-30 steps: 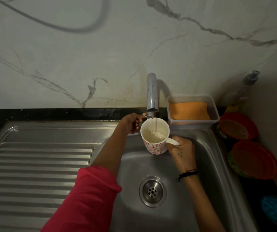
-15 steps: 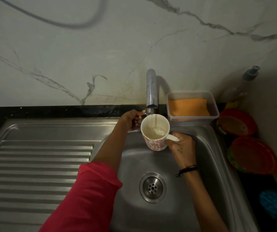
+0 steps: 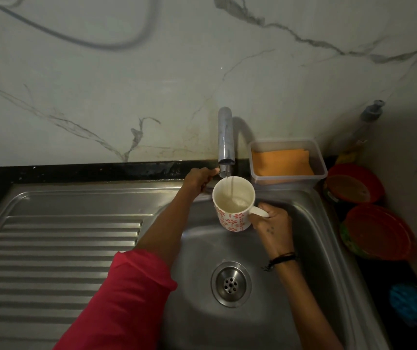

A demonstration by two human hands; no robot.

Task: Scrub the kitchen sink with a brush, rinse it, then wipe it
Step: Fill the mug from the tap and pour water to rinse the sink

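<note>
Right hand (image 3: 273, 227): gripping the handle of a white ceramic mug with red flower pattern (image 3: 233, 207).
Left hand (image 3: 199, 180): curling around something beside the chrome tap (image 3: 225, 138); its handle is hidden.
Water: streaming into the mug.
Stainless steel sink (image 3: 310, 248): lying directly below the held mug.
Blue brush (image 3: 415, 308): lying far right of the grip.

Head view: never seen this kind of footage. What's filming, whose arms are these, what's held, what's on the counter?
No machine here: a person wears a wide-angle camera on the head, looking down at their own hands. The right hand grips the handle of a patterned mug under the tap; water runs into it. The left hand, red sleeve on that arm, reaches to the tap's base, likely its lever. Below is a steel sink with a drain. To the right sit a clear tub holding an orange cloth, two red lidded containers, a pump bottle and a blue brush.
</note>
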